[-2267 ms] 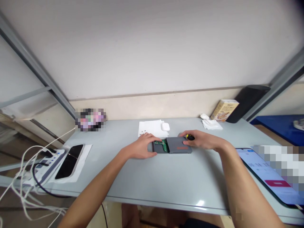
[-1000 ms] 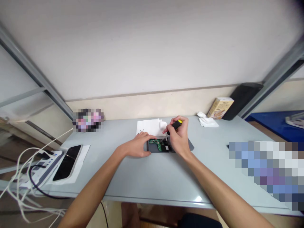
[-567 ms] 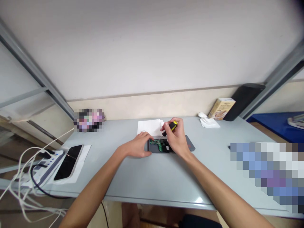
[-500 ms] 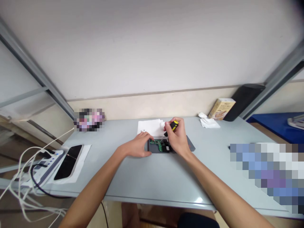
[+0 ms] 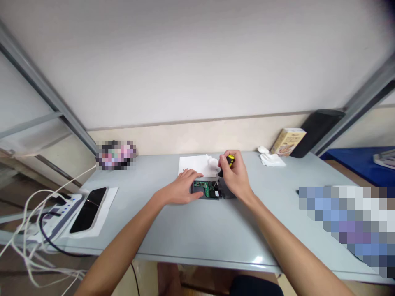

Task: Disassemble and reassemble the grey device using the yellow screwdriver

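Note:
My right hand (image 5: 236,172) is closed around a black-and-yellow screwdriver (image 5: 230,161), its shaft slanting down to the left. The screwdriver's tip is over an opened electronic device (image 5: 227,188), a flat dark grey casing lying on the table. Inside the casing show a green circuit board (image 5: 202,184) and a black part with a small white label (image 5: 214,193). My left hand (image 5: 182,187) grips the left end of the casing, fingers along the far edge and thumb along the near edge. My right hand partly hides the casing's right end.
Behind the device lies white paper (image 5: 193,163) with small dark specks and a round white object (image 5: 212,163) on it. A phone (image 5: 89,209) and a power strip (image 5: 61,218) with tangled cables lie left. Tissues (image 5: 272,159), a yellow box (image 5: 289,142) and a black cylinder (image 5: 317,131) stand back right.
My right hand and the screwdriver have moved slightly right, with the tip now farther right over the device. My left thumb has shifted right and up onto the casing's edge.

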`<state>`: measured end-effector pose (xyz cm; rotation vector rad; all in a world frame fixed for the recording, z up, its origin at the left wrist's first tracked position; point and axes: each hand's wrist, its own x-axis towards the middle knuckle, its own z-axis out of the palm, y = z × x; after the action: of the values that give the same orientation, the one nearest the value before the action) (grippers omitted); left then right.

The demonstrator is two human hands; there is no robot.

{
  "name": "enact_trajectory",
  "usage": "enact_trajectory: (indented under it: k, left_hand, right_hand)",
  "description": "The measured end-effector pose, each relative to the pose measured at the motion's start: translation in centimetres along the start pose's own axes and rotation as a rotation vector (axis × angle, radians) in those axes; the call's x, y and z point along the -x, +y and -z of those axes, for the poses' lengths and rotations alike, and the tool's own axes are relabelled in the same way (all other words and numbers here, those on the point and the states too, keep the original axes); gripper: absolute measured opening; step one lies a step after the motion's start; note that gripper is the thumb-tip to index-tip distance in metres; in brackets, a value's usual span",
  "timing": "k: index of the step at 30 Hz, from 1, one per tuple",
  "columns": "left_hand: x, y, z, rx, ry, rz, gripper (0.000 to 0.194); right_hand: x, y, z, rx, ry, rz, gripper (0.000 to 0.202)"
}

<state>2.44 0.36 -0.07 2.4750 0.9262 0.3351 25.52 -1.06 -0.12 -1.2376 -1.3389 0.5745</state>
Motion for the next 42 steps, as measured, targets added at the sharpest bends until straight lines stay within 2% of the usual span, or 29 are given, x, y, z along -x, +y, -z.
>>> enact_trajectory:
  k: [3, 5, 11, 27, 42]
  left_hand:
    - [-0.3, 0.6, -1.2, -0.046, 0.09, 0.015, 0.053]
    - [-0.5, 1.0, -1.9, -0.062, 0.1, -0.001, 0.056]
    - [-0.9, 1.5, -2.9, -0.038, 0.092, -0.035, 0.055]
    - [-1.0, 1.3, -3.0, -0.005, 0.115, -0.05, 0.052]
    - [-1.1, 1.2, -3.2, -0.018, 0.116, -0.049, 0.043]
  right_hand:
    - [0.0, 0.1, 0.3, 0.044, -0.049, 0.072, 0.03]
    - [0.0, 0.2, 0.6, 0.099, -0.083, 0.109, 0.028]
    - [0.0, 0.2, 0.7, 0.156, 0.009, 0.156, 0.026]
    - [0.0, 0.1, 0.5, 0.184, 0.003, 0.16, 0.024]
    - [0.0, -0.1, 0.6, 0.178, 0.022, 0.162, 0.023]
